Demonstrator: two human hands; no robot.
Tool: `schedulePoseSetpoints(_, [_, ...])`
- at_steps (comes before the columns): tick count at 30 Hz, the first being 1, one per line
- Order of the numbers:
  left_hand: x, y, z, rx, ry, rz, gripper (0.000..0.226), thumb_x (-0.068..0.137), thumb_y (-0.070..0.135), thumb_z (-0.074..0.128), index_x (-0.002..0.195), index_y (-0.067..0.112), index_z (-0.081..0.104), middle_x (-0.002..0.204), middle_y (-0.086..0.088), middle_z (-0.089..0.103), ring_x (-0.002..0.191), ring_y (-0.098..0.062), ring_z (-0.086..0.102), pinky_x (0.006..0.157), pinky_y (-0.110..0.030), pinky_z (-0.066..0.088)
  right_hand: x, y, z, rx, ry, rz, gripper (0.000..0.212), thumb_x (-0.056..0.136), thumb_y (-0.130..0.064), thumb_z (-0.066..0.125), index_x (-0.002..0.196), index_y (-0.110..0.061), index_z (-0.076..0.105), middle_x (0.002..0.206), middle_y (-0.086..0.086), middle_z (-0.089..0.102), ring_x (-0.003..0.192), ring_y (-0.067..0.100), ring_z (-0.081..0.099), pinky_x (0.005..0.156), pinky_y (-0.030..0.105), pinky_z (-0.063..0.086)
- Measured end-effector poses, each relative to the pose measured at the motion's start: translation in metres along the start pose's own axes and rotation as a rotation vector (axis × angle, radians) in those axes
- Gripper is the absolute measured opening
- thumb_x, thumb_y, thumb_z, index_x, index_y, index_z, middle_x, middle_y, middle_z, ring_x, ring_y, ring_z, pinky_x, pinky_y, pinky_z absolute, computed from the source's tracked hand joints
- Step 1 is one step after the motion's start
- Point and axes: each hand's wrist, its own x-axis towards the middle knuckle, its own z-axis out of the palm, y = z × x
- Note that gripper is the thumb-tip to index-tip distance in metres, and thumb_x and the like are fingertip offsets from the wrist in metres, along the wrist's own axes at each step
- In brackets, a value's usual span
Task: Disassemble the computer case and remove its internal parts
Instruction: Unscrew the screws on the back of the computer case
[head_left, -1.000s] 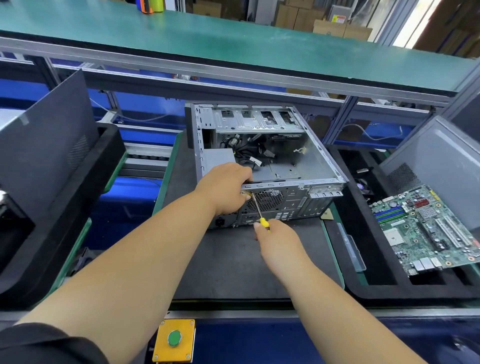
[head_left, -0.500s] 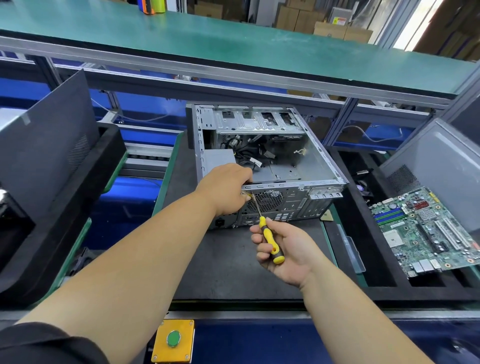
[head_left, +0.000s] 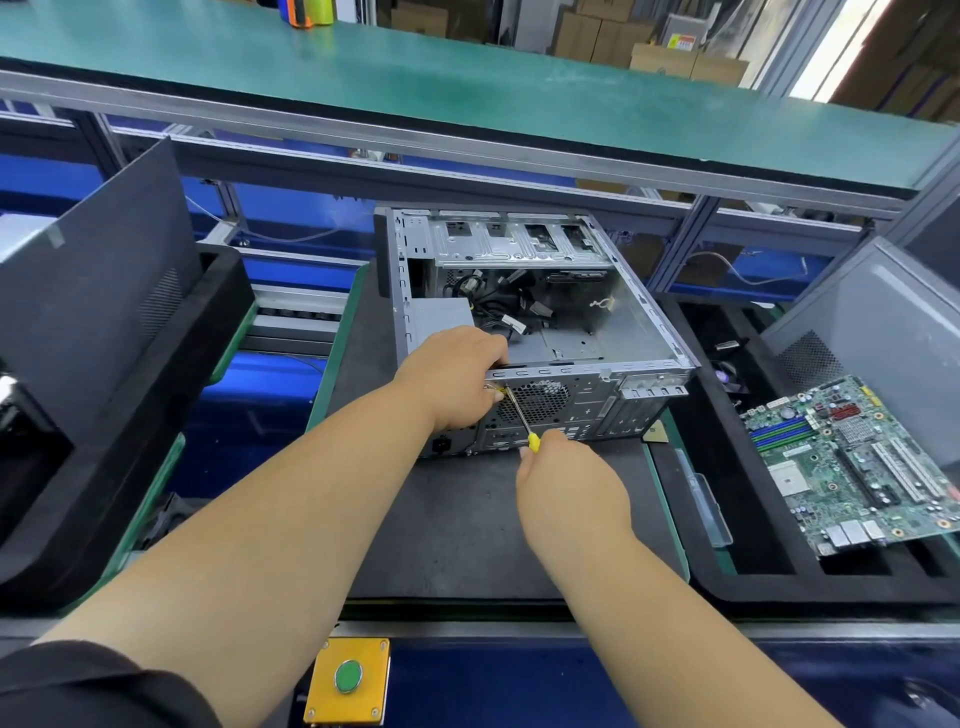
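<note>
While lying open-side-up on the dark mat (head_left: 467, 530), computer case (head_left: 540, 332) steadied at its rear top edge by left hand (head_left: 457, 379), fingers curled over the rim. Right hand (head_left: 566, 488) wrapped round screwdriver (head_left: 519, 415), tip at rear panel. Risk: angled shaft slipping, stripping the screw or jabbing nearby fingers. Motherboard (head_left: 852, 462) already out, right.

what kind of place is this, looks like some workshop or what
Most likely an electronics disassembly or recycling line, not a home bench. An opened computer case sits on a conveyor-style station, a pulled motherboard lies in a foam tray, and a green push button is mounted on the front rail.
</note>
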Motion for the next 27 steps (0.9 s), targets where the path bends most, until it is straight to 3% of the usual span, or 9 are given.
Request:
schedulePoseSetpoints(3, [0.000,0.000,-0.001,0.004,-0.001,0.002,0.034,0.087,0.037,0.066,0.114,0.022,0.054,0.111,0.002,0.057,0.108,-0.020,0.048,0.089,-0.034,0.041,0.008,0.006,-0.001,0.324,-0.111,0.050,0.026,0.101,-0.034,0.043,0.095,-0.012,0.055,0.093,0.007,0.068,0.076,0.026,0.060,0.060,0.029,0.037])
schedulePoseSetpoints(6, [0.000,0.000,-0.001,0.004,0.001,0.005,0.034,0.087,0.037,0.066,0.115,0.022,0.053,0.112,0.001,0.057,0.110,-0.020,0.048,0.090,-0.034,0.040,0.013,0.013,-0.005,1.241,-0.462,0.376,0.034,0.101,-0.031,0.047,0.095,-0.003,0.065,0.071,0.009,0.068,0.045,0.015,0.047,0.048,0.024,0.038])
schedulePoseSetpoints(8, [0.000,0.000,0.000,0.001,0.001,0.003,0.034,0.087,0.037,0.066,0.115,0.022,0.053,0.113,0.001,0.057,0.110,-0.020,0.047,0.089,-0.033,0.039,0.011,0.019,-0.007,1.678,-0.654,0.538,0.044,0.101,-0.030,0.046,0.087,0.006,0.069,0.074,0.017,0.067,0.043,0.012,0.048,0.045,0.023,0.044])
schedulePoseSetpoints(11, [0.000,-0.001,0.000,-0.004,0.002,0.000,0.033,0.087,0.036,0.066,0.114,0.022,0.053,0.113,0.002,0.057,0.110,-0.020,0.048,0.089,-0.033,0.039,0.007,0.023,-0.006,1.915,-0.777,0.579,0.043,0.102,-0.029,0.044,0.080,0.002,0.063,0.080,0.020,0.067,0.041,0.011,0.048,0.042,0.022,0.047])
schedulePoseSetpoints(14, [0.000,0.000,0.000,-0.003,0.006,0.000,0.034,0.087,0.037,0.066,0.115,0.023,0.053,0.114,0.002,0.057,0.110,-0.020,0.047,0.088,-0.033,0.039,0.002,0.019,-0.002,1.930,-0.757,0.561,0.036,0.102,-0.033,0.046,0.081,-0.006,0.058,0.068,0.008,0.062,0.033,0.007,0.032,0.033,0.019,0.031])
schedulePoseSetpoints(17, [0.000,0.000,0.000,-0.004,0.004,-0.001,0.034,0.087,0.037,0.066,0.115,0.023,0.054,0.113,0.002,0.057,0.110,-0.020,0.048,0.090,-0.035,0.041,0.001,0.012,0.003,1.826,-0.632,0.518,0.036,0.104,-0.033,0.041,0.083,-0.007,0.055,0.052,0.002,0.047,0.031,0.008,0.025,0.033,0.019,0.022])
schedulePoseSetpoints(20, [0.000,0.000,0.000,-0.003,0.010,0.003,0.033,0.086,0.036,0.066,0.114,0.022,0.054,0.111,0.002,0.057,0.108,-0.020,0.048,0.090,-0.035,0.041,0.002,0.003,-0.001,1.316,-0.426,0.438,0.036,0.106,-0.033,0.037,0.083,-0.009,0.052,0.049,0.002,0.048,0.033,0.013,0.032,0.041,0.021,0.025])
schedulePoseSetpoints(24, [0.000,0.000,0.000,0.002,0.020,0.013,0.033,0.086,0.036,0.067,0.113,0.022,0.055,0.110,0.002,0.058,0.107,-0.020,0.049,0.088,-0.033,0.040,-0.001,0.003,0.001,0.222,-0.066,0.071,0.028,0.105,-0.038,0.032,0.098,-0.014,0.045,0.085,0.002,0.062,0.073,0.025,0.057,0.056,0.031,0.033])
schedulePoseSetpoints(27, [0.000,0.000,0.001,-0.003,0.022,0.013,0.033,0.086,0.036,0.067,0.113,0.022,0.055,0.111,0.002,0.057,0.107,-0.019,0.049,0.087,-0.032,0.038,-0.003,0.003,0.006,-0.056,0.066,-0.004,0.027,0.105,-0.040,0.031,0.109,-0.017,0.044,0.096,0.000,0.066,0.086,0.023,0.067,0.055,0.029,0.034])
